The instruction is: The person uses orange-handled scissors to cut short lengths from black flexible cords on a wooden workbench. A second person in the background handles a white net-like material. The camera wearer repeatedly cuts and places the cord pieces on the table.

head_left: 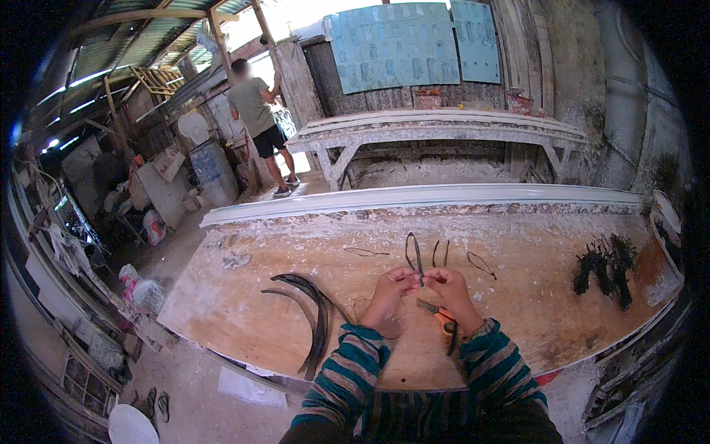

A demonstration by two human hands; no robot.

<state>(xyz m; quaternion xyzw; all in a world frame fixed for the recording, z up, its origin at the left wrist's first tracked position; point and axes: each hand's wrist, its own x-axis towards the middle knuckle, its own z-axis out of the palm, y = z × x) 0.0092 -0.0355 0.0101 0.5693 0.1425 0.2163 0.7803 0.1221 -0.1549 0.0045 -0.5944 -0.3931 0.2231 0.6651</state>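
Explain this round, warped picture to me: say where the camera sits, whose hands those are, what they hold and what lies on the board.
The camera sits on a person's head and looks down; its wide lens bends straight edges and darkens the corners. The two striped sleeves rising from the bottom are that person's own arms. The left hand and right hand meet over a wooden board dusted white, and together pinch a thin dark wire loop between the fingers. Below the right hand lie orange-handled pliers. Left of the hands lie curved dark strips; more small wire pieces lie beyond, and a dark tangled bundle to the right. Another person stands far behind.
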